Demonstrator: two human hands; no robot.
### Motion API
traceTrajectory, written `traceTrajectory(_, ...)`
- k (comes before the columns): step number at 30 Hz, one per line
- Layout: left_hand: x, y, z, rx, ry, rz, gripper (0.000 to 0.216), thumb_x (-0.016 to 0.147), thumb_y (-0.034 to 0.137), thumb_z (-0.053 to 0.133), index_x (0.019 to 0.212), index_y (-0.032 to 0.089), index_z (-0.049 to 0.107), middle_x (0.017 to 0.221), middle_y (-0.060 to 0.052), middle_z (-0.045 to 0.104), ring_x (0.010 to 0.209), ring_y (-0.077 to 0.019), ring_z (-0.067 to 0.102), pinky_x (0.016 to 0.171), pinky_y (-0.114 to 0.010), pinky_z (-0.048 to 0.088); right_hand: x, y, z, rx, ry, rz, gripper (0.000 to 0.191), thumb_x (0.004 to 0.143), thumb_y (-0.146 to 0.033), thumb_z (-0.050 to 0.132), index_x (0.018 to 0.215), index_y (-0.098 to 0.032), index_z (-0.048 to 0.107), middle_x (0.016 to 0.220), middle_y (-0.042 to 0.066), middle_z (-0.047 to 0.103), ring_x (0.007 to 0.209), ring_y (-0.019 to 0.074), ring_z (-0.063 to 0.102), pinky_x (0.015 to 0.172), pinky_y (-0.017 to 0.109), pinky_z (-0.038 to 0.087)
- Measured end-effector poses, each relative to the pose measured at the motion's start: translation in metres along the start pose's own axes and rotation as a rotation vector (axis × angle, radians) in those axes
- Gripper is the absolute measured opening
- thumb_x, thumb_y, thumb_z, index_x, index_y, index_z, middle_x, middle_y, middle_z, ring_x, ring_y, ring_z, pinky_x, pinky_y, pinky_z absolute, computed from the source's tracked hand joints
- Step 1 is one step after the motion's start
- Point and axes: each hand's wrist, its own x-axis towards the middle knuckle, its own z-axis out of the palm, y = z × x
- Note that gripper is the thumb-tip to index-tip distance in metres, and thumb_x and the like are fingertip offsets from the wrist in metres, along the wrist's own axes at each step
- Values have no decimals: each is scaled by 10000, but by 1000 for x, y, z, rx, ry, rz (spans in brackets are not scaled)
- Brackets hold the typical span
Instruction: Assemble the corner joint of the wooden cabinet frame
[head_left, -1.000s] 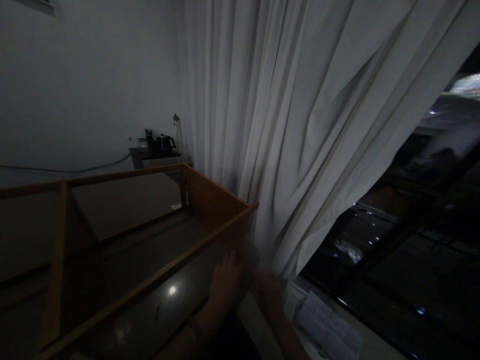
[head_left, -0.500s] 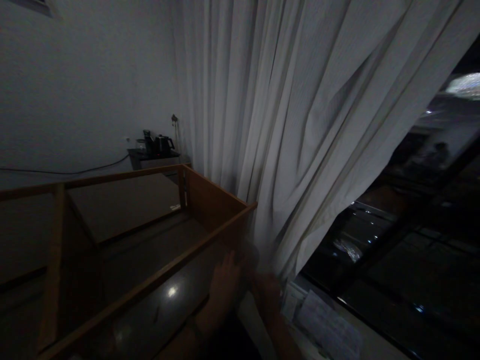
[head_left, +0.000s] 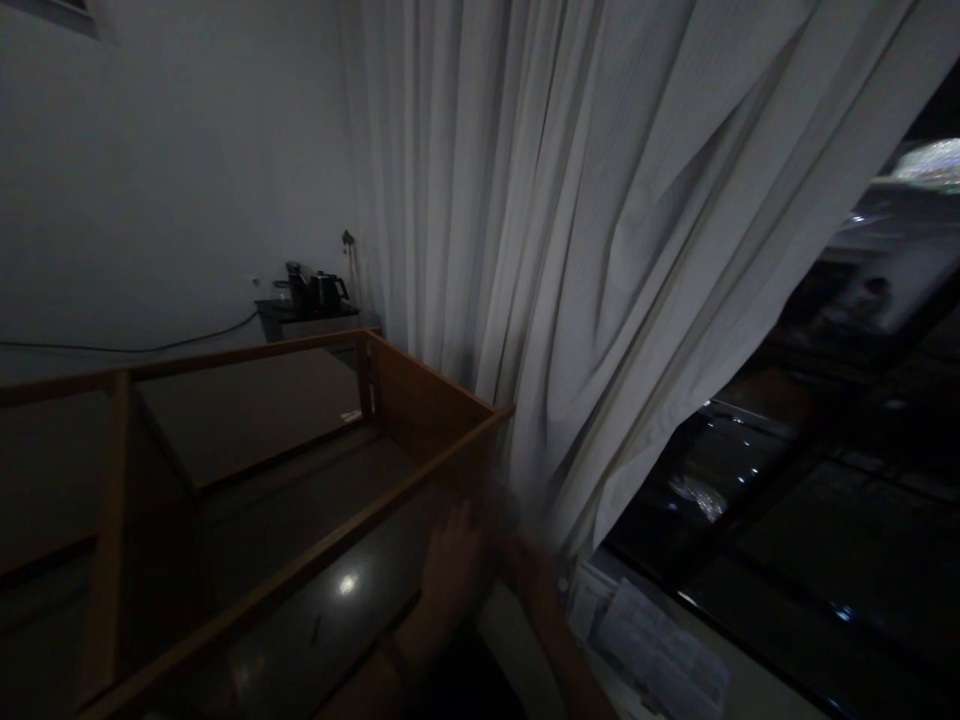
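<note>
The room is very dark. My left hand (head_left: 452,570) is raised near the corner of a wooden frame (head_left: 420,400), fingers pointing up and apparently loose. My right hand (head_left: 534,572) is beside it, close to the bottom hem of a white curtain (head_left: 600,250). Both hands seem to meet around a dark object I cannot make out. The right hand's fingers are lost in shadow and blur.
A dark glossy desk surface (head_left: 330,600) lies under the frame. A kettle (head_left: 324,290) stands on a small table by the wall at the back. Papers (head_left: 652,650) lie on the sill. A dark window (head_left: 810,500) shows at the right.
The hands have shifted only slightly near the curtain hem. The view has tilted a little.
</note>
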Motion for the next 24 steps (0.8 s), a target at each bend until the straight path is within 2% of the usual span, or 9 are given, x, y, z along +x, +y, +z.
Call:
traceTrajectory(5,2,-2,9,24,20,-2,472,877,249,448,1333,369,424,1376,-102,401,1210,-257,426,887,-371,425,3,7,-20,-191,-91,-117,476,890,-576,389,925,-227,710,768,44,706,707,193,632,646,258,430)
traceTrajectory(8,2,-2,10,31,34,-2,459,881,258,448,1326,369,433,1347,-101,428,1178,-253,449,875,-364,427,1,7,-23,-362,-74,-183,450,917,-515,365,885,-230,712,747,62,701,704,196,629,667,265,417)
traceTrajectory(10,1,-2,8,19,42,13,458,887,273,439,1335,366,420,1337,-104,437,1170,-251,454,871,-364,427,-1,8,-19,-385,-51,-209,474,921,-513,349,832,-220,711,741,74,697,693,199,625,674,275,417)
traceTrajectory(14,1,0,5,-15,27,2,438,888,298,437,1322,355,442,1343,-103,437,1191,-252,435,885,-367,418,-4,7,-5,-154,3,-153,554,897,-600,332,886,-184,698,824,98,702,742,210,629,698,290,447)
traceTrajectory(17,1,1,3,-3,6,-18,438,893,298,425,1328,342,442,1362,-107,422,1208,-260,417,908,-377,403,-5,6,1,-2,-32,-69,600,865,-657,339,860,-161,677,752,73,680,694,193,608,649,275,454)
traceTrajectory(24,2,1,-2,-16,-15,-2,455,891,300,422,1342,363,416,1330,-94,450,1157,-250,455,883,-356,423,-2,7,1,119,-90,32,599,825,-699,365,703,-175,626,607,8,586,574,144,526,563,238,419)
